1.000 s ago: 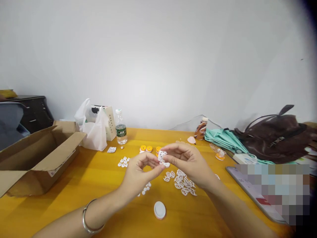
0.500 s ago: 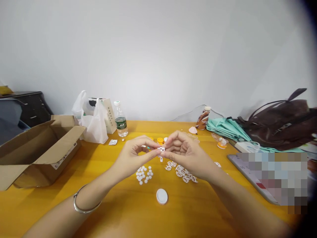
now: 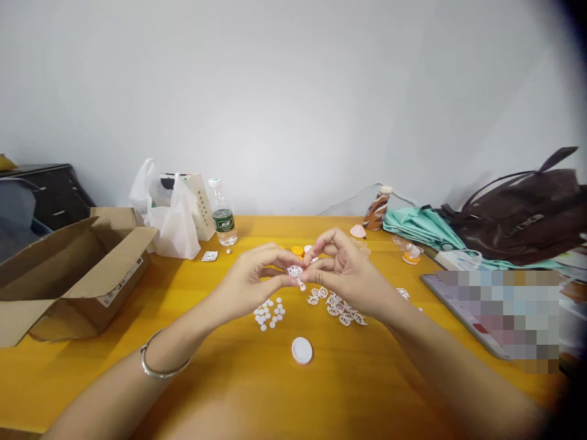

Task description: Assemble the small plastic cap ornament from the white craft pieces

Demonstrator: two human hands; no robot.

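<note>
Both hands are raised just above the yellow counter (image 3: 68, 373), fingertips meeting at mid-frame. Left hand (image 3: 250, 282): thumb and forefinger pinched on one side of a small white openwork ring (image 3: 296, 272). Right hand (image 3: 342, 272): thumb and forefinger pinched on the ring's other side, remaining fingers curled. The ring is held between the two hands, clear of the counter; a short white tab hangs from its lower edge. A metal bangle (image 3: 158, 366) sits on the left wrist.

On the counter below the hands:
- loose discs (image 3: 269, 313), small and white, scattered under the left hand;
- a pile of rings (image 3: 338, 305) like the held one, under the right hand;
- a white cap (image 3: 301, 351), nearer the viewer, apart from both groups.

Behind the hands: orange caps (image 3: 298, 250), partly hidden by the fingers. Far left: an open cardboard box (image 3: 68, 278). Beside it, a white plastic bag (image 3: 172, 223), then a water bottle (image 3: 222, 214) upright with a foil packet (image 3: 210, 256) near its base. Back right: a brown drink bottle (image 3: 376, 209), a teal umbrella (image 3: 413, 227), a dark brown handbag (image 3: 523, 217) lying against it. Right edge: a flat tablet-like slab (image 3: 449, 305), its surface blurred; contents cannot be read.
</note>
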